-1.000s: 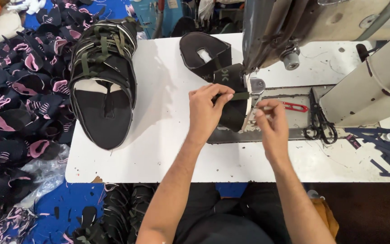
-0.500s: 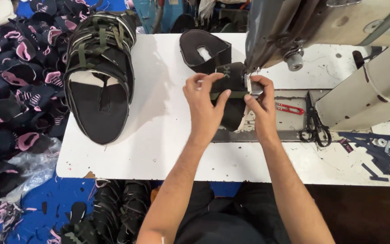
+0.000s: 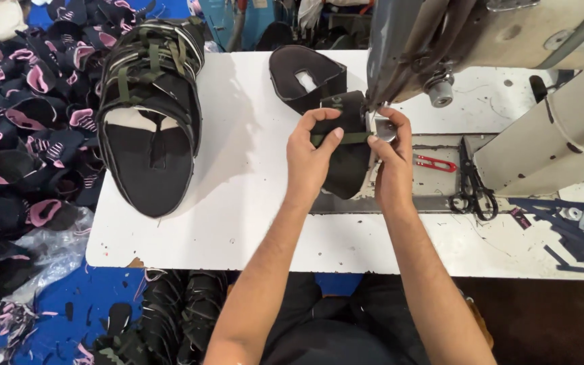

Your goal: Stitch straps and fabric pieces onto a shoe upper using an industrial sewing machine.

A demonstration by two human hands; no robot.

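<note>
Both hands pinch an olive strap across a black shoe piece – left hand, right hand – fingertips beside the sewing machine needle, so risking a prick.

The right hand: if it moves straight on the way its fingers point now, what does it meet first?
The right hand points up the table, its fingertips beside the metal presser foot. That foot, under the sewing machine head, would probably come first; depth is unclear.
</note>
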